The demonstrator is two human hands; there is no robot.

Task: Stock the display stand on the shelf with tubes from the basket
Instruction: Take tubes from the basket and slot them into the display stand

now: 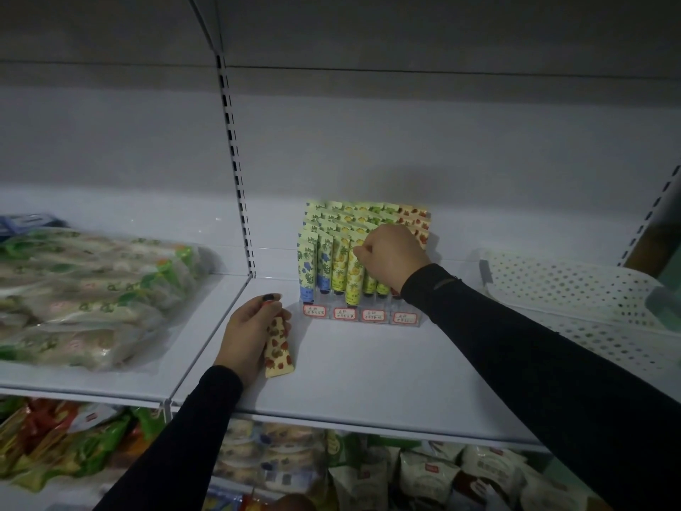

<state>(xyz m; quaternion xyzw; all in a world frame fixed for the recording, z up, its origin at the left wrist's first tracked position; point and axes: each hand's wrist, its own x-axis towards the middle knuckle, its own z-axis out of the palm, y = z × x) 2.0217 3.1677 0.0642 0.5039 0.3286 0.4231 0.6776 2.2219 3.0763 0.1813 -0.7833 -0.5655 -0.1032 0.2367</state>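
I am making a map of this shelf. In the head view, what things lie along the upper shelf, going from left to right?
Bagged goods → left hand holding a strawberry tube → display stand with tubes, the right hand at them → white basket.

Long black sleeves (534, 348), bare hands.

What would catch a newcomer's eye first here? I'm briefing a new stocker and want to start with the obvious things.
First, the display stand at the back middle of the white shelf, packed with upright patterned tubes, where the right hand pinches a yellow-green tube in the front row. Next, the left hand just in front, gripping a strawberry-print tube by its black cap end. A white perforated basket sits at the right.
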